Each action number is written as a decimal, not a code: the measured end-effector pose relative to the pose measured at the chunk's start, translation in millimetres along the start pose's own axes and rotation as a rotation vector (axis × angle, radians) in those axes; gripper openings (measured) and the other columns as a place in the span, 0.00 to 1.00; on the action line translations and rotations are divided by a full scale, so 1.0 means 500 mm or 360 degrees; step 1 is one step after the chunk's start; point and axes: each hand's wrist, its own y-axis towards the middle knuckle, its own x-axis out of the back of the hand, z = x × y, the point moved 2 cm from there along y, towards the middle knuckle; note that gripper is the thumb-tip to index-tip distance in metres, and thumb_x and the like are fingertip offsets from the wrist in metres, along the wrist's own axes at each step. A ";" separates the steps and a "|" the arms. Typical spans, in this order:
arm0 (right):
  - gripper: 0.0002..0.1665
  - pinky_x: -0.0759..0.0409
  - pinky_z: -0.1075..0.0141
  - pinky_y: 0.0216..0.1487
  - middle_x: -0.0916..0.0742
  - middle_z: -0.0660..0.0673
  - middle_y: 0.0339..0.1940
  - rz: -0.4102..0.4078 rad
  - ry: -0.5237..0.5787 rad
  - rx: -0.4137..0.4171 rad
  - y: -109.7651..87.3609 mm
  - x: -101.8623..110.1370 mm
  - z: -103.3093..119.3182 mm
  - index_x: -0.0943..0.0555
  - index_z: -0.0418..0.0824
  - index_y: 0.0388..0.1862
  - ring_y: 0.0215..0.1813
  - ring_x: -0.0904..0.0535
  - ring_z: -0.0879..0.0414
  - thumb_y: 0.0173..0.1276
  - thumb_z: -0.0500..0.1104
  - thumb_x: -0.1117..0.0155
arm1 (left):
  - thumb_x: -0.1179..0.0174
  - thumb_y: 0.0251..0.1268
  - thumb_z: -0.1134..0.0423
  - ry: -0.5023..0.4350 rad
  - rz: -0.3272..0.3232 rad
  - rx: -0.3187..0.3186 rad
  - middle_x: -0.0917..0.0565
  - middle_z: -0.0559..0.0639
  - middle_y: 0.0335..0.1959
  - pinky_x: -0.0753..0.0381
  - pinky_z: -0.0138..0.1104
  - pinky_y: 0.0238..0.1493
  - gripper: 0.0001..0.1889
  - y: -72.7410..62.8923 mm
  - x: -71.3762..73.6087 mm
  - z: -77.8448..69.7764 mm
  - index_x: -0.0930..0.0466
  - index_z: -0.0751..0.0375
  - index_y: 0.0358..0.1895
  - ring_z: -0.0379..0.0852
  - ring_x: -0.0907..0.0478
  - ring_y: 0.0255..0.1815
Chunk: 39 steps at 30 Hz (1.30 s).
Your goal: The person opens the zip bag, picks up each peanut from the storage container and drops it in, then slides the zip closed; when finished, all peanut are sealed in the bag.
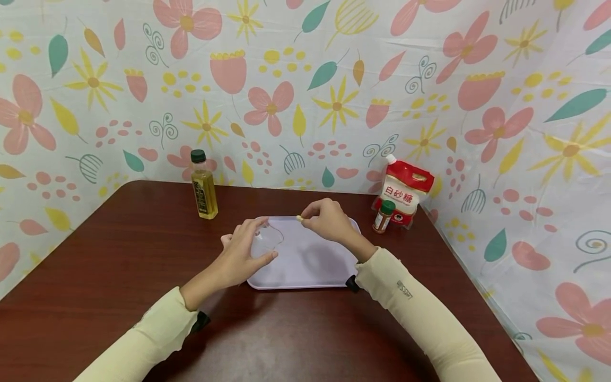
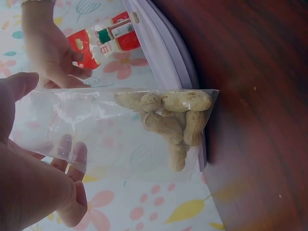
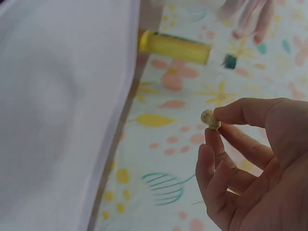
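My left hand point(image 1: 241, 254) grips a clear plastic bag point(image 2: 101, 120) from its sides, thumb on one side and fingers on the other. Several unshelled peanuts point(image 2: 166, 127) lie gathered at the bag's bottom. Between the thumb and fingertips of my right hand point(image 1: 329, 218) is a single peanut point(image 3: 211, 119), pinched above the far part of the pale lilac tray point(image 1: 305, 265). In the left wrist view, a small tan piece point(image 2: 134, 18) shows on the tray; its kind is unclear.
An oil bottle point(image 1: 205, 191) with a dark green cap stands at the back left of the brown table point(image 1: 95, 265). Behind the tray on the right are a red and white sugar bag point(image 1: 406, 191) and a green-capped spice jar point(image 1: 383, 217). A flower-printed cloth point(image 1: 296, 95) hangs behind.
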 end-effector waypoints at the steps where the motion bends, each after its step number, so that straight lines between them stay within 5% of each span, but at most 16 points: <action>1: 0.03 0.21 0.61 0.33 0.12 0.52 0.35 -0.0008 0.0003 0.0023 -0.005 0.002 0.008 0.10 0.46 0.33 0.37 0.18 0.56 0.61 0.42 0.29 | 0.32 0.63 0.54 0.0003 0.0000 0.0000 0.29 0.56 0.61 0.48 0.51 0.45 0.39 0.000 0.000 -0.001 0.41 0.59 0.73 0.56 0.33 0.63; 11: 0.02 0.22 0.64 0.25 0.12 0.50 0.33 -0.0002 0.0099 0.0223 -0.045 0.011 0.080 0.11 0.43 0.33 0.24 0.20 0.58 0.61 0.39 0.28 | 0.31 0.63 0.55 0.0007 -0.0022 0.0006 0.29 0.57 0.62 0.47 0.52 0.45 0.39 0.000 -0.002 0.000 0.40 0.62 0.72 0.57 0.33 0.63; 39: 0.03 0.22 0.66 0.28 0.11 0.51 0.36 0.0007 0.0217 0.0499 -0.064 -0.007 0.149 0.11 0.42 0.35 0.35 0.18 0.55 0.61 0.38 0.28 | 0.31 0.62 0.55 -0.0016 -0.0002 0.0005 0.29 0.57 0.63 0.48 0.50 0.44 0.40 0.007 0.000 -0.009 0.41 0.61 0.73 0.58 0.34 0.63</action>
